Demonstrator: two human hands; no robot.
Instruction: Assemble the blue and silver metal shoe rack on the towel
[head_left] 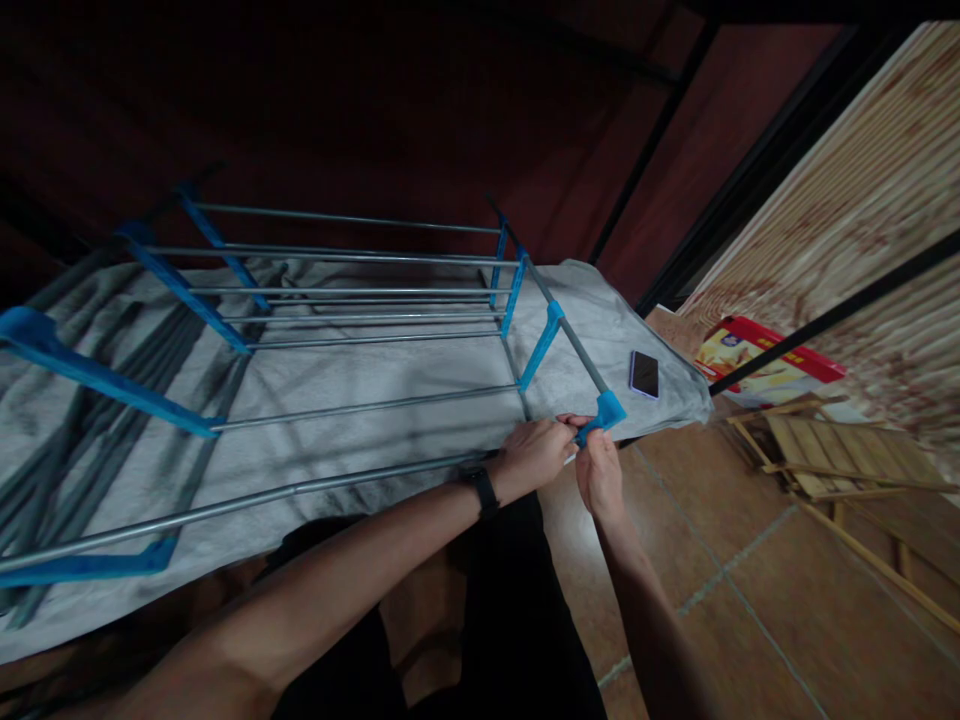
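A rack frame of grey metal tubes and blue plastic brackets lies on a grey cloth. My left hand (534, 452), with a dark watch on its wrist, is closed around the right end of the front metal tube (300, 489). Its fingers hide where that tube meets the blue corner bracket (611, 409). My right hand (601, 472) pinches the lower part of this bracket, close beside the left fingers. A grey side tube (581, 352) runs from the bracket's top back to another blue bracket (540, 347). Several thinner tubes span the frame behind.
Loose grey tubes (112, 440) lie in a pile at the left on the cloth (390, 430). A phone (644, 374) rests near the right edge. On the tiled floor are a folded wooden chair (847, 455) and a red and yellow box (765, 358). A dark bar crosses the right side.
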